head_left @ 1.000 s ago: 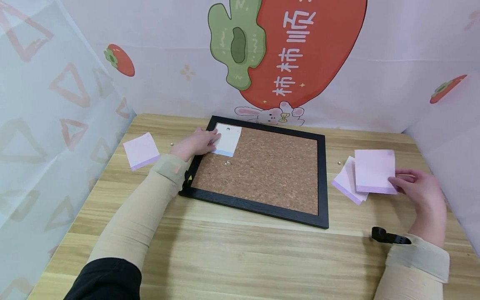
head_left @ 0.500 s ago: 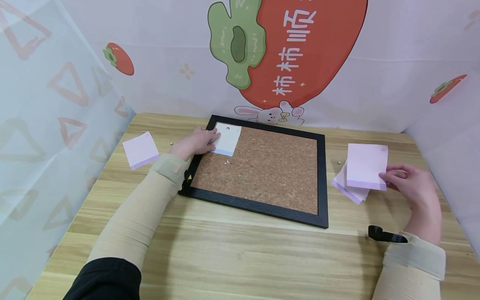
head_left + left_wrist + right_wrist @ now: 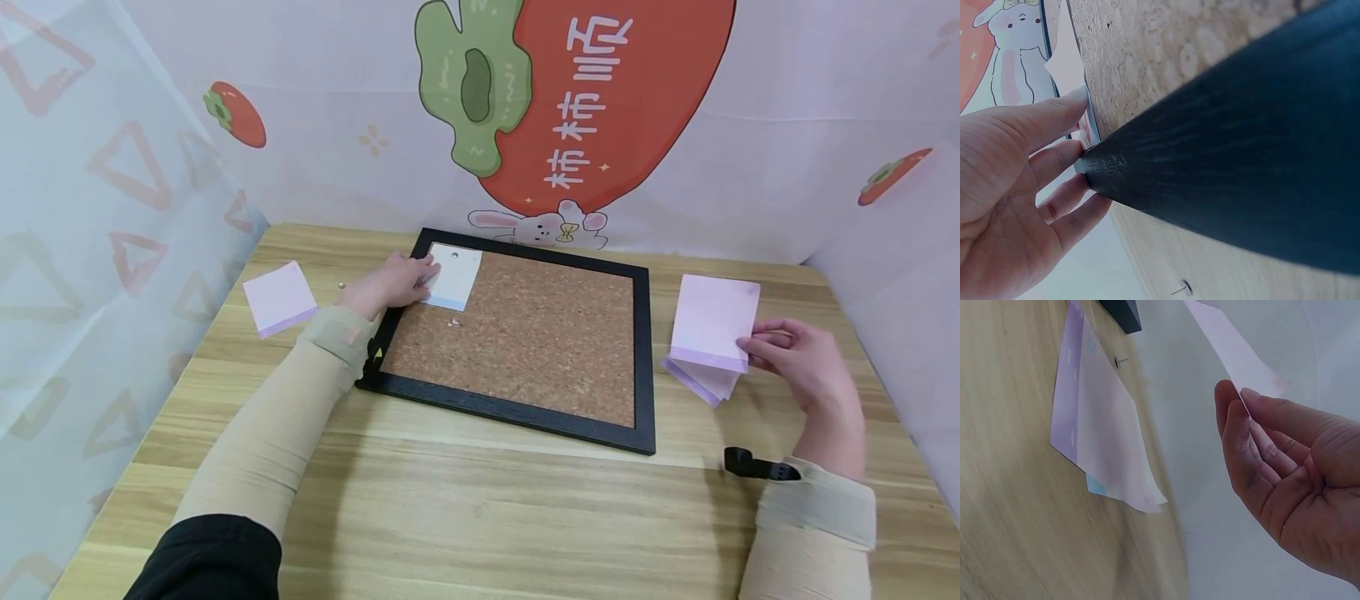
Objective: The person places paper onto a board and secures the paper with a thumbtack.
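In the head view, my right hand (image 3: 802, 367) pinches a pink note sheet (image 3: 716, 317) with a purple band by its right edge. The right wrist view has this sheet (image 3: 1241, 350) raised off the table between thumb and fingertips. Under it in the head view lie more note sheets (image 3: 693, 379). My left hand (image 3: 390, 283) grips the left side of a black-framed cork board (image 3: 525, 333). Its thumb lies on a white note sheet (image 3: 1067, 69), its fingers against the frame's outer edge. That white sheet (image 3: 457, 279) has a blue lower band and a pushpin (image 3: 454, 256) at its top.
Another pink note (image 3: 280, 298) lies on the wooden table (image 3: 450, 517) at the left. A loose pushpin (image 3: 1183, 289) lies left of the board, and another pushpin (image 3: 1119, 361) near the right-hand notes. Small white bits (image 3: 453, 322) lie on the cork. Printed cloth walls (image 3: 337, 167) stand behind.
My right hand has carried the pink note leftward and slightly away, so it covers more of the sheets beneath. My left hand has stayed at the board.
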Tool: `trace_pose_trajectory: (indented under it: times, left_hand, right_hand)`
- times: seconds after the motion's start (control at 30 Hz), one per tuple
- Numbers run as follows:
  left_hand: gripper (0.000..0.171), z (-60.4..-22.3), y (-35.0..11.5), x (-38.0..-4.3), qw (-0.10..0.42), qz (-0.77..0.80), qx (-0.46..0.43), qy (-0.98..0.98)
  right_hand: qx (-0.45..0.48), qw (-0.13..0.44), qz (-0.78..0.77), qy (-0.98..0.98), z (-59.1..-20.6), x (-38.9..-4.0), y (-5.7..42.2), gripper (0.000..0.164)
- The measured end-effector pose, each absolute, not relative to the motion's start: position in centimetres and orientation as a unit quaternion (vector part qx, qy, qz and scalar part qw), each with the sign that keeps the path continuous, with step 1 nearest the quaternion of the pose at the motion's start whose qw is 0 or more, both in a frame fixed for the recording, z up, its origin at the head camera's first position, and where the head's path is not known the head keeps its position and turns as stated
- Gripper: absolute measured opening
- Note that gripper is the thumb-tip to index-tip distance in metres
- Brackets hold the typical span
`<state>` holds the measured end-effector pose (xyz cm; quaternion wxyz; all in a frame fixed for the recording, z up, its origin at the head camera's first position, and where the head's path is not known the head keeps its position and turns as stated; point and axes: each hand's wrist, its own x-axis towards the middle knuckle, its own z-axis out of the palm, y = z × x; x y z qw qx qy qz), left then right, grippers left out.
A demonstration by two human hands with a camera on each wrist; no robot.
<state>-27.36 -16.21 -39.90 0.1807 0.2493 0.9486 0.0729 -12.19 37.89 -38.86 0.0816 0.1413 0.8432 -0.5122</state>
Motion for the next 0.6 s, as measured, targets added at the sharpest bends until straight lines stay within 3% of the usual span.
trace_pose_trajectory:
  times: [0.6]
  left_hand:
    - [0.059, -39.8, -16.3, -27.3, 0.176, 0.07, 0.254, 0.949]
  right_hand:
    - [0.066, 0.06, -0.566, 0.819, -38.6, -13.0, 34.2, 0.025]
